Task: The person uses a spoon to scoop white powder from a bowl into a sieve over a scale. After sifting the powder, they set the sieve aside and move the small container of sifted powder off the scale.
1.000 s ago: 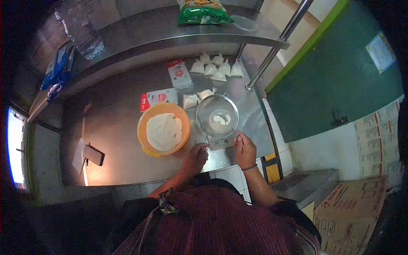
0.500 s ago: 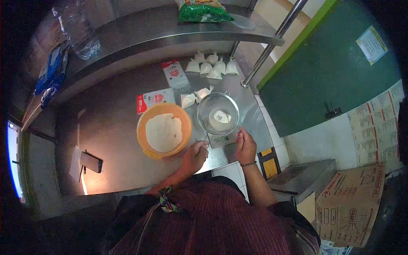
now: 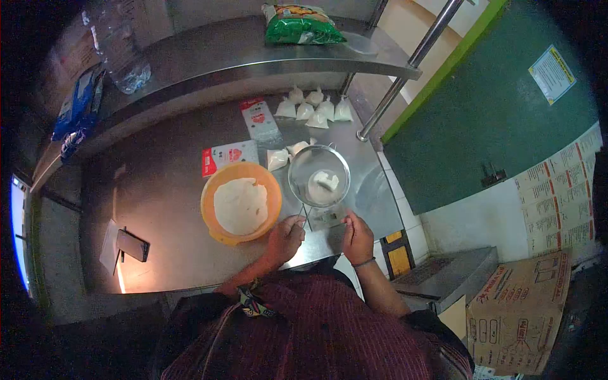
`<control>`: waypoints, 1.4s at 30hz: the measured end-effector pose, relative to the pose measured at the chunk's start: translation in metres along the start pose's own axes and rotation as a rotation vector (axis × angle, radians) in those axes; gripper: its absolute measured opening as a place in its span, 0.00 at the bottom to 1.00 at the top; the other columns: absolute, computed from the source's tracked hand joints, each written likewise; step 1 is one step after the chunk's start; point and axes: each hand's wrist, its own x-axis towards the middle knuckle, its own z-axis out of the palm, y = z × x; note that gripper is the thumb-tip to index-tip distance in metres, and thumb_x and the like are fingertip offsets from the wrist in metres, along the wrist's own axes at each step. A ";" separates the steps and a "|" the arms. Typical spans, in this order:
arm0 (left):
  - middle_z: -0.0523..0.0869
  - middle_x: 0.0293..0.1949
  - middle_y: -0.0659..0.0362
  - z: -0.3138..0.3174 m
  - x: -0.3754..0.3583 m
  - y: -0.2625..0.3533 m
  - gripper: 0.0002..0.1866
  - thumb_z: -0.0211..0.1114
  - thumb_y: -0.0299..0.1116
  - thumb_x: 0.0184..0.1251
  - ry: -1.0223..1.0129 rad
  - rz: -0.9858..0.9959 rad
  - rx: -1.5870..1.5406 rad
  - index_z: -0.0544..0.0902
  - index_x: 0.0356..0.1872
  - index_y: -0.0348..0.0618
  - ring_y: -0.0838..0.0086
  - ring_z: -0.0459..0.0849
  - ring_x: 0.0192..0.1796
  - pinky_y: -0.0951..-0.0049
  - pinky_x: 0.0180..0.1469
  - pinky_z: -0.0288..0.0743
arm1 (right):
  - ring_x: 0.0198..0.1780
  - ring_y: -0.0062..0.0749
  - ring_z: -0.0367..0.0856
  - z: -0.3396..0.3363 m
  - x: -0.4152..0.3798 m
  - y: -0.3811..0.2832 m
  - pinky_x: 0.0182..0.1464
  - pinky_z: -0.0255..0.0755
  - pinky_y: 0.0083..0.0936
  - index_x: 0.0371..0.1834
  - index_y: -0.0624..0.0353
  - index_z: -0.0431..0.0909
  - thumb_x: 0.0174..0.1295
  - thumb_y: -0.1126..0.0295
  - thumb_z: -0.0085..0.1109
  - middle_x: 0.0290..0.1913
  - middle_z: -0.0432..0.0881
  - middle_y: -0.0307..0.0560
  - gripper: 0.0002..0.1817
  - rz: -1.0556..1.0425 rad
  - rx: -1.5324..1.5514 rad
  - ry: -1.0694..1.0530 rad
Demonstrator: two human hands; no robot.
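My left hand [image 3: 288, 239] is closed around the thin wire handle of a round metal sieve [image 3: 304, 197], just right of the bowl. A small heap of white powder [image 3: 326, 182] lies in its mesh. Below the rim, a flat scale-like device [image 3: 325, 216] shows partly on the counter. My right hand [image 3: 359, 239] is closed beside that device, fingertips together and apart from the sieve rim; what they hold, if anything, is too small to make out. An orange bowl [image 3: 273, 212] of white flour-like powder [image 3: 239, 206] stands left of the sieve.
Several tied bags of white powder [image 3: 305, 111] stand at the back of the steel counter [image 3: 158, 190]. Two red-and-white packets [image 3: 229, 156] [image 3: 258, 119] lie behind the bowl. A phone [image 3: 133, 246] leans at left. Overhead runs a shelf [image 3: 221, 58] with a green bag [image 3: 303, 26].
My right hand has moved down, away from the sieve rim. The sieve sits slightly farther left, and the powder in it has changed shape. The whole view has shifted a little.
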 end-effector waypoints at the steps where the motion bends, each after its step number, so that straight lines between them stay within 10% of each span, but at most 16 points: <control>1: 0.82 0.25 0.58 0.001 0.001 0.002 0.18 0.51 0.38 0.81 0.006 -0.051 0.000 0.80 0.57 0.35 0.74 0.80 0.27 0.69 0.34 0.76 | 0.44 0.49 0.87 0.001 0.002 0.000 0.49 0.79 0.39 0.61 0.65 0.77 0.76 0.72 0.48 0.42 0.87 0.54 0.16 0.000 0.001 0.006; 42: 0.81 0.26 0.58 0.000 0.002 0.000 0.15 0.50 0.35 0.82 -0.043 0.014 0.032 0.78 0.56 0.35 0.75 0.79 0.26 0.70 0.33 0.76 | 0.45 0.58 0.85 -0.003 0.014 -0.005 0.48 0.78 0.47 0.61 0.61 0.79 0.72 0.71 0.51 0.46 0.86 0.62 0.17 0.102 -0.199 -0.046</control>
